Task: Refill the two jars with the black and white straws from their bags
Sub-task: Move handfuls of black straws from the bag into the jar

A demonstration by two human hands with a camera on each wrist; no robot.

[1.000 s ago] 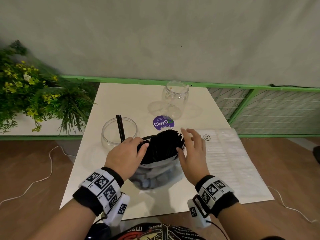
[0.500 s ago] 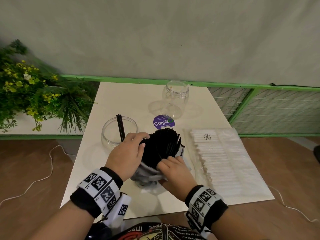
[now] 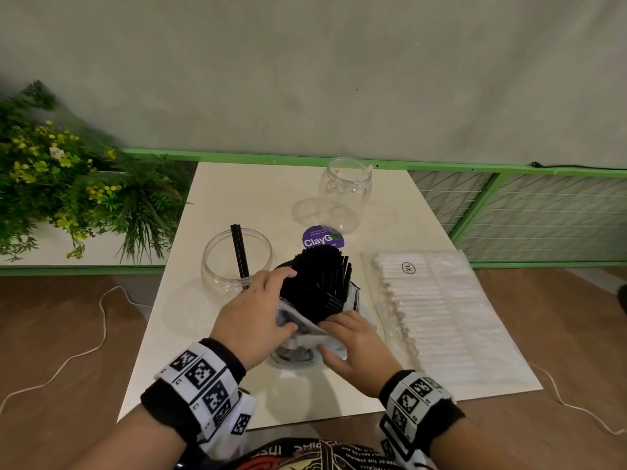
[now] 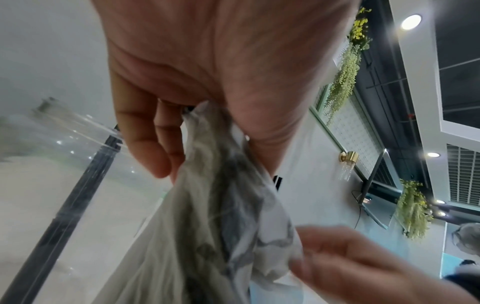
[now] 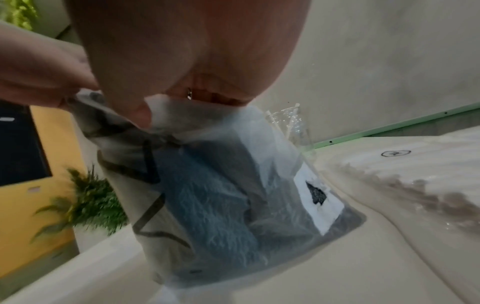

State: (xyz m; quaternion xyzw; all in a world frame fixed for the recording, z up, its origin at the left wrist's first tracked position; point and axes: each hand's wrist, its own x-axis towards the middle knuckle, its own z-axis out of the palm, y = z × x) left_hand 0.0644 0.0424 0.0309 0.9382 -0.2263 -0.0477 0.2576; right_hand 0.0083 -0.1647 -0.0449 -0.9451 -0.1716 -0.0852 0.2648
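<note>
I pinch the bag (image 3: 305, 334) rim with both my left hand (image 3: 252, 320) and right hand (image 3: 356, 344), black straws (image 3: 317, 283) upright mid-surface, the near jar (image 3: 237, 261) just left, closest to my left hand.

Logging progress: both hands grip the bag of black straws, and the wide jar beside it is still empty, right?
Not empty: the head view shows the wide jar already holding two black straws. Left hand and right hand do grip the bag of black straws.
</note>
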